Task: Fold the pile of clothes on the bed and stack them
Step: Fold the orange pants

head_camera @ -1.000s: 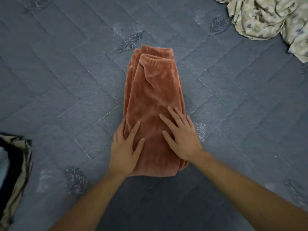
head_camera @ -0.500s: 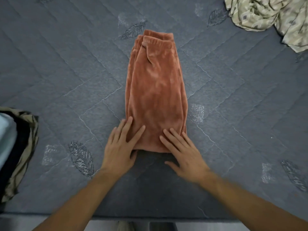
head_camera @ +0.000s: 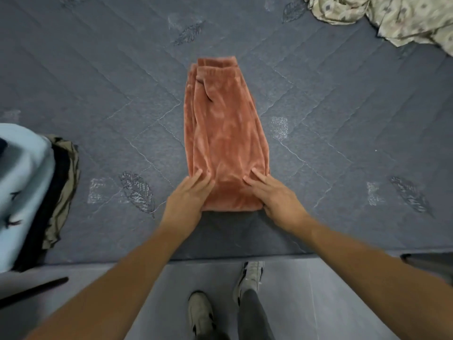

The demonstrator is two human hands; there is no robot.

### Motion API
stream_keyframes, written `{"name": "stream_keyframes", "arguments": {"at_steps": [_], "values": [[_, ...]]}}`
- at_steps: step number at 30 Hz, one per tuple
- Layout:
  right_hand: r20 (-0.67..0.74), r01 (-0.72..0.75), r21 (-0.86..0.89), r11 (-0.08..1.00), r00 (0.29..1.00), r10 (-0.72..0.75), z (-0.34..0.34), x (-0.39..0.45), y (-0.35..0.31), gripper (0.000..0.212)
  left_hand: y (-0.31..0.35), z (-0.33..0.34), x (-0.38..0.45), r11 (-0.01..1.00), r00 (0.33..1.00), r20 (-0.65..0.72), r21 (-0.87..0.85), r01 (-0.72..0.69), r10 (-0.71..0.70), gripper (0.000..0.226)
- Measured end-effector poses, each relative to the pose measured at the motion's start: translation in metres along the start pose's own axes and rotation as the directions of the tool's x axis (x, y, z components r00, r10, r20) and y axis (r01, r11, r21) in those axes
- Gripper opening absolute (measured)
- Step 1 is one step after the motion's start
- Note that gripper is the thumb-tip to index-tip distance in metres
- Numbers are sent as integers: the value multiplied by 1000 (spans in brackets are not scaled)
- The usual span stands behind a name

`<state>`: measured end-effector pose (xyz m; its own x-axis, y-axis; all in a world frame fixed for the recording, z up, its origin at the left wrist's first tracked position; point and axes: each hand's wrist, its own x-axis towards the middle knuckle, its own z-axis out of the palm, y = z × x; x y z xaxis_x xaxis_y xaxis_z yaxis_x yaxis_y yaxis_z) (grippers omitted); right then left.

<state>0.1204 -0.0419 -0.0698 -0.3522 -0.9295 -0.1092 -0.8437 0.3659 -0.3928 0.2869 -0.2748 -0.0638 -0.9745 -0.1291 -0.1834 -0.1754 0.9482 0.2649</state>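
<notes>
Folded stack sat at the bed's left edge. Mid-bed, the left hand and right hand lay flat, fingers straight, on the rust fleece pants' near end. Looked soft, light and floppy, so I'd grab both near corners; the unfolded patterned cloth waited far right.

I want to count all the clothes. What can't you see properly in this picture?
Head view only:
- Folded stack: cut off by the left edge; the lower layers are hidden under the light blue top.
- Unfolded patterned cloth: cut off by the top and right edges.
- Thumbs of the left hand and right hand: hidden at the orange garment's near corners.
</notes>
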Motion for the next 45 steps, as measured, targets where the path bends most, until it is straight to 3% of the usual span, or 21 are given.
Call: {"name": "stream_keyframes", "arguments": {"at_steps": [3, 9, 13, 17, 20, 23, 25, 26, 27, 29, 31, 32, 33, 34, 35, 36, 37, 40, 42, 45], "values": [[51, 11, 15, 1000, 999, -12, 5, -49, -33, 68, 23, 11, -58, 998, 998, 57, -63, -23, 26, 89], [60, -21, 94, 995, 998, 16, 2, -75, -44, 58, 36, 25, -89, 878, 982, -107, -471, 88, -156, 84], [21, -38, 169, 985, 999, 35, -20, -59, -38, 60, 21, 5, -76, 802, 963, -146, -589, 100, -228, 55], [-62, -130, 363, 923, 985, 163, -56, -28, -34, 38, 5, -38, -46, 650, 916, -135, -743, 158, -377, 24], [-199, -163, 491, 856, 935, 292, -84, 17, -27, 27, -4, -65, -6, 549, 868, -146, -820, 162, -475, 13], [-409, -198, 535, 822, 791, 456, -111, 85, -8, 29, -16, -88, 59, 456, 787, -193, -882, 122, -586, 14], [-561, -194, 440, 877, 704, 437, -118, 123, -4, 30, -28, -100, 102, 395, 734, -161, -905, 157, -660, 12], [-609, -167, 350, 922, 707, 359, -116, 136, -8, 32, -34, -104, 122, 366, 708, -125, -909, 199, -695, 14], [-608, -134, 241, 961, 751, 257, -110, 145, -12, 35, -39, -106, 138, 330, 679, -84, -912, 241, -729, 18], [-453, -107, 9, 994, 886, 99, -87, 152, -17, 47, -43, -106, 160, 266, 604, -11, -904, 335, -797, 24], [-256, -141, -117, 983, 961, 108, -64, 156, -8, 57, -40, -103, 165, 331, 494, -78, -829, 450, -866, 30], [-210, -156, -122, 980, 969, 129, -57, 160, -1, 59, -35, -100, 162, 456, 482, -214, -757, 468, -849, 34], [-195, -160, -108, 981, 971, 137, -52, 165, 7, 60, -30, -95, 156, 631, 534, -380, -640, 438, -755, 39], [-194, -152, -92, 984, 972, 132, -48, 170, 14, 61, -23, -88, 148, 783, 632, -481, -493, 379, -608, 44], [-196, -131, -69, 989, 974, 115, -45, 175, 21, 61, -20, -77, 142, 871, 738, -478, -370, 323, -477, 48], [-195, -107, -17, 994, 976, 101, -42, 180, 27, 61, -18, -64, 137, 897, 818, -392, -314, 311, -420, 52], [-193, -82, 57, 995, 977, 92, -39, 182, 33, 62, -19, -52, 133, 875, 852, -267, -321, 363, -451, 55], [-224, -112, 232, 966, 961, 165, -28, 178, 52, 77, -27, -20, 137, 733, 805, -24, -432, 526, -593, 61], [-214, -281, 346, 895, 906, 366, -22, 172, 57, 96, -29, -10, 146, 716, 791, 2, -423, 555, -612, 62], [-86, -497, 554, 668, 763, 640, -16, 167, 50, 114, -32, 0, 152, 694, 756, -37, -430, 578, -653, 64]]}}
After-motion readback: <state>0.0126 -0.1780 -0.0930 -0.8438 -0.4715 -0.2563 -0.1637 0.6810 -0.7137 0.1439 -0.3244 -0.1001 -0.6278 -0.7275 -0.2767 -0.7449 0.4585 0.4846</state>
